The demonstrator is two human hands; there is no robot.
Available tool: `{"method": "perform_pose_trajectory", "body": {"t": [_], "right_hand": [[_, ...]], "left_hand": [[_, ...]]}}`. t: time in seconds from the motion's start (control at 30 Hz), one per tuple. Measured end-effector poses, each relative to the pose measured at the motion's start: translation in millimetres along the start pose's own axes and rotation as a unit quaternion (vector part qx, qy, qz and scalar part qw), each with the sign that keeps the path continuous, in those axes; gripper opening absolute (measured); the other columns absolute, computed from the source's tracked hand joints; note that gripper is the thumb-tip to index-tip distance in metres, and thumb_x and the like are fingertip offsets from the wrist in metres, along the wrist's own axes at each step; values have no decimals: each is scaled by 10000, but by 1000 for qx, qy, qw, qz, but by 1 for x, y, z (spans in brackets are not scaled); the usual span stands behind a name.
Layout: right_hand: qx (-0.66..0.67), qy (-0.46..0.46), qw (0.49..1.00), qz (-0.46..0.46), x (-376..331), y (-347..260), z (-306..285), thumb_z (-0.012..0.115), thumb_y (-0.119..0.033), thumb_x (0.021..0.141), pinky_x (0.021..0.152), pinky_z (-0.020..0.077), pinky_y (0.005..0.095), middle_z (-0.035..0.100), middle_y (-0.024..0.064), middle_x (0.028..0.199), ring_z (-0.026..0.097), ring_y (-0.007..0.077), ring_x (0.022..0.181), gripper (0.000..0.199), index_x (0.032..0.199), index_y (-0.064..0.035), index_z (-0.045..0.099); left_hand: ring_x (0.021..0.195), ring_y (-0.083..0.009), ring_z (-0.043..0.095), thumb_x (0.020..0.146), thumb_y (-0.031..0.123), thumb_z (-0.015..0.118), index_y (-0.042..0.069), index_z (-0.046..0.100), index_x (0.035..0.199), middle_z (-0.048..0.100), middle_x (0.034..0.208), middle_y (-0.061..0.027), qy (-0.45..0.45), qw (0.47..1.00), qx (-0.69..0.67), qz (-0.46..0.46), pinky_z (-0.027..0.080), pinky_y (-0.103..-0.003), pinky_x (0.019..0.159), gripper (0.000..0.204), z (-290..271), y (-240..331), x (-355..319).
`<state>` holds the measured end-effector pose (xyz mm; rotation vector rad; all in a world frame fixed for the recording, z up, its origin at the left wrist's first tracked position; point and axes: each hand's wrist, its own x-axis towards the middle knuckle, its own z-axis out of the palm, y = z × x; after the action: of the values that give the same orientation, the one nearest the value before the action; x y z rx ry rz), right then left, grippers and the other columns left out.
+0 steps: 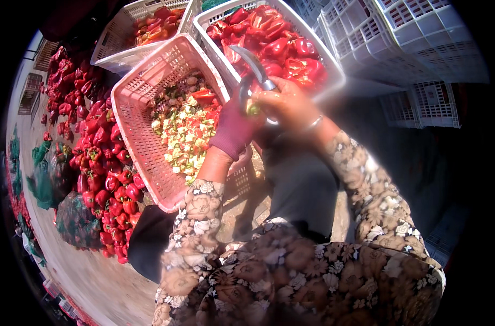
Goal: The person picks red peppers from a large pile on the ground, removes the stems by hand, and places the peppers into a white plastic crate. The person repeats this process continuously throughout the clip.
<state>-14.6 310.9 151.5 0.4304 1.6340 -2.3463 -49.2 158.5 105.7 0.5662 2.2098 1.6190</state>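
My left hand (237,124), in a maroon glove, is closed round a pepper (252,108); only its pale green stem part shows clearly, the rest being hidden by fingers and blur. Against it works my bare right hand (291,104), closed on a curved knife (254,65) whose blade points up and to the left. Both hands meet above the gap between two crates. On the left, a pink plastic crate (129,111) holds cut-off green stems, pale cores and red scraps. Beyond my hands, a white crate (334,68) is full of opened red peppers (277,46).
A large heap of whole red peppers (103,179) lies on the ground at left, beside green mesh sacks (79,220). Another white crate (109,46) with red-orange pepper pieces stands at the far left. Stacked white crates (361,32) rise at the far right.
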Motion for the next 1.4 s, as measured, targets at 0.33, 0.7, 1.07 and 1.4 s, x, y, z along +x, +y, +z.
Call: {"method": "perform_pose_trajectory", "body": {"t": [0.33, 0.7, 1.07, 1.4], "right_hand": [[-47, 146, 983, -100, 27, -4, -21, 690, -171, 882, 514, 418, 212, 609, -1, 770, 531, 48, 608, 186, 985, -42, 604], [-289, 177, 940, -33, 68, -17, 39, 693, -210, 888, 425, 382, 183, 659, 21, 792, 617, 73, 601, 285, 1091, -42, 585], [-115, 275, 950, -93, 37, 20, 138, 645, -118, 904, 490, 352, 176, 590, -33, 735, 495, 24, 580, 170, 1056, -48, 615], [-80, 307, 947, -57, 37, -21, 106, 619, -78, 897, 439, 361, 182, 632, 43, 811, 509, 54, 523, 215, 1101, -24, 579]], "left_hand": [[907, -151, 631, 827, 180, 727, 6, 548, 1260, 655, 1049, -96, 120, 953, -238, -147, 523, -290, 779, 500, -50, -40, -32], [979, -107, 594, 864, 146, 703, 40, 613, 1192, 635, 1143, -43, 258, 893, -273, -249, 488, -253, 848, 357, -129, -113, -102], [1044, -335, 611, 874, 228, 574, 147, 579, 1166, 566, 1226, -122, 67, 972, 210, -81, 512, -416, 860, 303, -123, -211, 41], [1023, -326, 598, 832, 190, 652, 102, 543, 1194, 568, 1164, -140, -24, 917, 396, -36, 506, -431, 824, 388, -92, -305, 82]]}}
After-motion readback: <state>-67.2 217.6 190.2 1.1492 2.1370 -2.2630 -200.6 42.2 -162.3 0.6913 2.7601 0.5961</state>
